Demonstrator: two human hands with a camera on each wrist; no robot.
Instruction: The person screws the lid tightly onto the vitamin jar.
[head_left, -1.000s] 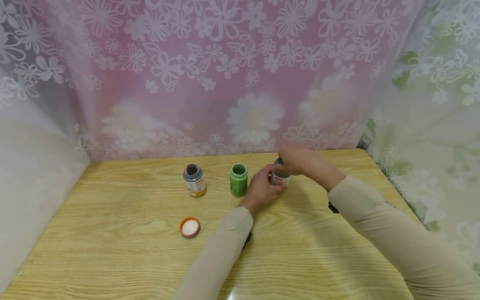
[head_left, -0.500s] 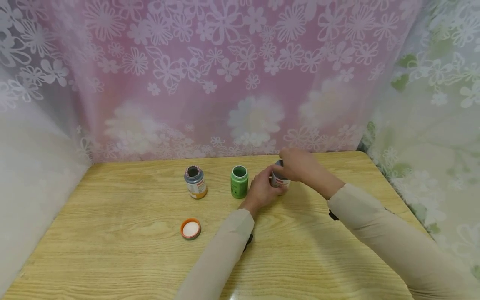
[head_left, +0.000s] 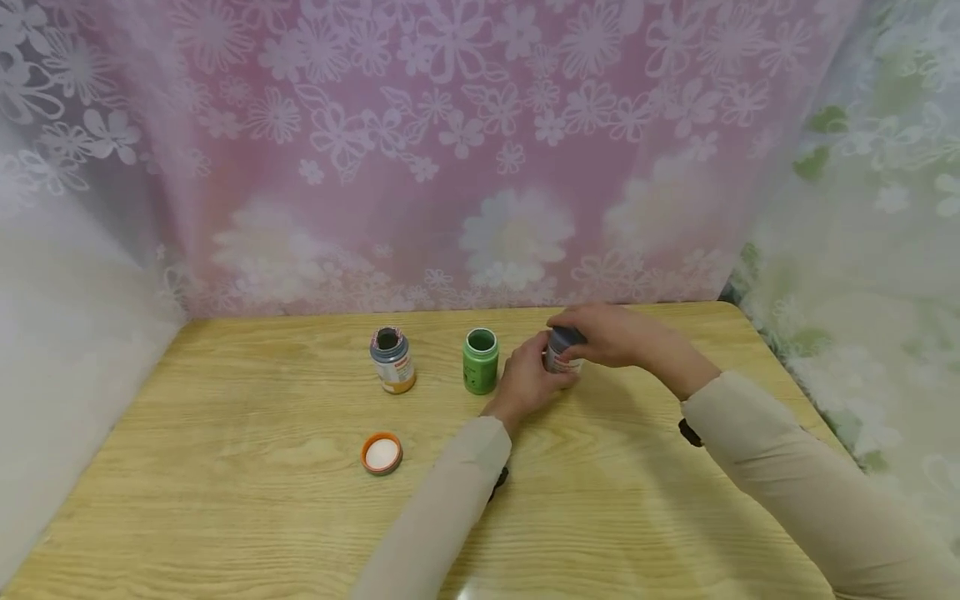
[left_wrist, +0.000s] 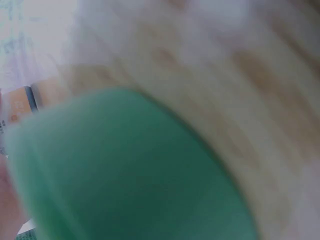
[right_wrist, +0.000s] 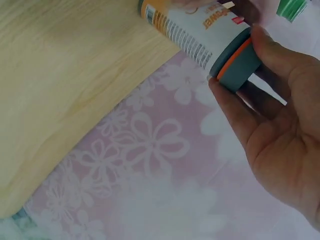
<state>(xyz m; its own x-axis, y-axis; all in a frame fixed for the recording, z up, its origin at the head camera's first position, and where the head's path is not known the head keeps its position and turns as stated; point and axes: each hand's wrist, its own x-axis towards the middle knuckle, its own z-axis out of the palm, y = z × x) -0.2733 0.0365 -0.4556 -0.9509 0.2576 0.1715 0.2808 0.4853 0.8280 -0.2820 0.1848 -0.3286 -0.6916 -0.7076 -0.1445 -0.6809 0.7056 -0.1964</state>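
Observation:
In the head view, my left hand (head_left: 527, 382) holds the body of a white-labelled supplement jar (head_left: 557, 364) at the back right of the table. My right hand (head_left: 613, 335) grips its dark grey screw lid (head_left: 564, 339) from above. The right wrist view shows thumb and fingers round that lid (right_wrist: 241, 67), with an orange ring between it and the jar body (right_wrist: 195, 30). Just left of my left hand stands an uncapped green jar (head_left: 480, 372), which fills much of the left wrist view as a blurred green shape (left_wrist: 135, 170).
Farther left is a similar uncapped grey, white and orange jar (head_left: 393, 368), upright with a torn seal round its mouth. A lid (head_left: 382, 454) lies upturned nearer the front of the wooden table (head_left: 247, 450). A pink floral curtain (head_left: 420, 208) hangs behind the table's back edge.
My right hand has turned and its wrist has shifted right, so more of the lid shows. The left hand keeps its hold on the jar. The other jars have stayed put.

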